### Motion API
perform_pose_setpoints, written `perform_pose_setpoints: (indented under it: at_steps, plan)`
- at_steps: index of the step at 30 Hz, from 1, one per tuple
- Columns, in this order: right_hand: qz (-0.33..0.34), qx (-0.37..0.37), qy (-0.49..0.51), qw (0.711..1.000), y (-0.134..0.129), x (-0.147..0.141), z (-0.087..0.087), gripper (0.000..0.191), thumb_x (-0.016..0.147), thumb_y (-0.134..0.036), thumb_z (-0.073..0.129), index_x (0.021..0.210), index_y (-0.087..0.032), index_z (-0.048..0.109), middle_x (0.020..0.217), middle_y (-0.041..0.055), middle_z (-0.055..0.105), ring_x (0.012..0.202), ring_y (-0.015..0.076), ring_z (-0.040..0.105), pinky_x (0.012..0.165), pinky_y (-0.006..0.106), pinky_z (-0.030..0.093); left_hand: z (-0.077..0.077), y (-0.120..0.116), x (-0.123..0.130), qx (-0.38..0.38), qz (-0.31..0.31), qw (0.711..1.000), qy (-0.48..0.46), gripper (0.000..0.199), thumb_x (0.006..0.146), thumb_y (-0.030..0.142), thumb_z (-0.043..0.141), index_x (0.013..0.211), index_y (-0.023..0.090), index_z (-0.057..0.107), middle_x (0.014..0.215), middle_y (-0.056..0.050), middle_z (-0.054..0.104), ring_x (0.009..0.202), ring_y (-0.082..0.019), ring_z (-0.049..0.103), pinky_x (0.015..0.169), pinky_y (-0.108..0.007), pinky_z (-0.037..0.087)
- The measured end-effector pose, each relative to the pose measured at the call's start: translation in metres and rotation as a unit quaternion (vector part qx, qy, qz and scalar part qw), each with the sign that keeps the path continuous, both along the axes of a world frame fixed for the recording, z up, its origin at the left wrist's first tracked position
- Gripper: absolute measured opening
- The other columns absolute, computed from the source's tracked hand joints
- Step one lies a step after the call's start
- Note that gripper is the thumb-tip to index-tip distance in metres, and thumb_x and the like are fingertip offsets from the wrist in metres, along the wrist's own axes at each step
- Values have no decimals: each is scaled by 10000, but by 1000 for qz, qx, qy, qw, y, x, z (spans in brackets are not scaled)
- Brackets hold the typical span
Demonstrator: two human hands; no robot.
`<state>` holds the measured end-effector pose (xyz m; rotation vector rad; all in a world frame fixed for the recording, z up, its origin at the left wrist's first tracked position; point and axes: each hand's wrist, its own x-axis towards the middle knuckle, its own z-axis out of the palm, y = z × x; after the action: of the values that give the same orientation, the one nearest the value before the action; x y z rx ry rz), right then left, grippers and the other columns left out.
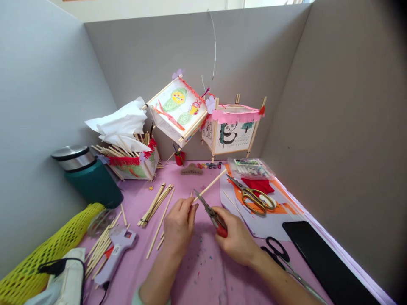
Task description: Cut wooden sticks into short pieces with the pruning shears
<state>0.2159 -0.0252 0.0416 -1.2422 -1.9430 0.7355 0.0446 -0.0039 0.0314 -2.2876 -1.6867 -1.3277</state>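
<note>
My left hand (178, 223) pinches a thin wooden stick (213, 183) near its lower end. The stick slants up to the right over the table. My right hand (238, 234) is closed around red-handled scissors (207, 207), whose blades point up and left. Their tips meet the stick just beyond my left fingertips; whether the blades are apart there I cannot tell. Left of my left hand, loose sticks (160, 224) and tied stick bundles (155, 204) lie on the pink tabletop (203, 271).
Stick-and-paper lanterns (235, 137) stand at the back. A green bottle (92, 180), glue gun (116, 254) and yellow mesh (47, 258) sit left. Gold-handled scissors (254, 199), black-handled scissors (278, 250) and a black phone-like slab (324, 258) lie right. Grey panels (190, 51) enclose the table.
</note>
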Motion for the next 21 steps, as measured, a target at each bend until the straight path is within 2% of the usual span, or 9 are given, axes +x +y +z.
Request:
perform_pose_setpoints:
  at_steps: [4, 8, 12, 15, 21]
  plan:
    - [10, -5, -4, 1000, -2, 0, 3, 418, 596, -41, 457, 977, -195, 531, 858, 9, 570, 743, 149, 508, 686, 245, 396, -1, 1, -3, -16, -25, 999, -40, 242, 922, 286, 436, 972, 187, 651, 748, -47, 641, 659, -156, 594, 633, -247, 419]
    - [19, -13, -7, 1000, -4, 1, 6, 399, 597, -52, 466, 963, -192, 538, 864, 11, 576, 750, 153, 510, 692, 255, 402, 3, 1, -5, -56, -65, 990, -109, 259, 910, 304, 445, 931, 181, 672, 737, -38, 644, 674, -151, 588, 641, -235, 410]
    - [28, -9, -5, 1000, -4, 1, 6, 417, 595, -40, 467, 976, -193, 543, 920, 25, 594, 813, 166, 534, 733, 264, 410, 11, 2, -12, -168, -95, 968, -157, 315, 886, 385, 459, 836, 168, 682, 527, 29, 479, 500, -117, 435, 509, -222, 319]
    - [39, -12, -5, 999, -4, 2, 6, 468, 594, -30, 469, 1025, -198, 540, 966, 32, 598, 852, 173, 547, 761, 267, 416, 13, 1, -17, -233, -122, 948, -181, 339, 882, 413, 447, 804, 163, 661, 507, 46, 414, 492, -109, 382, 498, -217, 287]
    - [38, -14, -10, 999, -4, 2, 7, 472, 605, -37, 483, 1046, -193, 539, 987, 36, 580, 882, 176, 535, 787, 276, 411, 11, 1, -18, -242, -122, 946, -180, 340, 888, 401, 431, 749, 159, 626, 519, 48, 397, 501, -106, 368, 507, -220, 278]
